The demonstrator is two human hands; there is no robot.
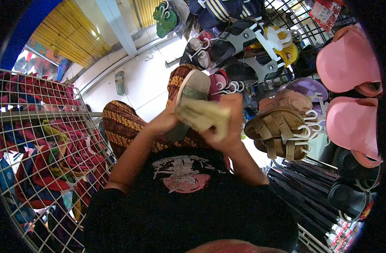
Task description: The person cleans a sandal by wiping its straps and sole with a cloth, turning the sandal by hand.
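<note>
A sandal with a beige-grey footbed point(197, 81) and a greenish strap is held over my lap, tilted with one end pointing away from me. My left hand point(164, 121) grips its left edge near the middle. In my right hand point(231, 126) is a folded pale yellow cloth point(203, 114), pressed against or just over the strap. Motion blurs the cloth and my right hand. The cloth hides the sandal's middle, and a dark lower end shows below it.
A grey-green sandal point(119, 82) lies on the white tiled floor point(148, 90). On the left stands a wire mesh basket point(53, 139) of colourful goods. Brown sandals point(277, 126), pink slippers point(349, 63) and dark slippers point(243, 33) hang or lie at right, many with white hooks.
</note>
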